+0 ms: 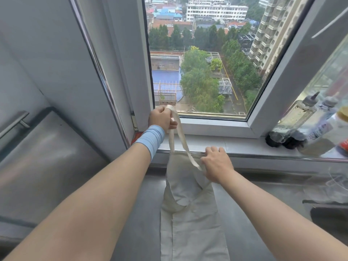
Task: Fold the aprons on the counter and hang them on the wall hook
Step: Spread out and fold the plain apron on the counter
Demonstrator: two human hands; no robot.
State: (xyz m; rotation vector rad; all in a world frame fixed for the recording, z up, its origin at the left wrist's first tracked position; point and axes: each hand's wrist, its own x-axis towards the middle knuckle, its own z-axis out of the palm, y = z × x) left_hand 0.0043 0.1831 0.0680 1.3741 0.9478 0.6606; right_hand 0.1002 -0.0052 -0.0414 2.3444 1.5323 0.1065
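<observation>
- Head view: a dark grey stone counter (pixel 254 213) runs to the white window sill (pixel 216 142), its surface showing on both sides of the cloth.
- A cream cotton apron (pixel 190 223), folded into a narrow strip, lies mid-counter, its top at the sill's edge.
- The right hand (pixel 216 162) rests on the apron's top, fingers relaxed.
- The left hand (pixel 162 117) pinches the raised cream neck strap (pixel 180 136) beside the window frame.
</observation>
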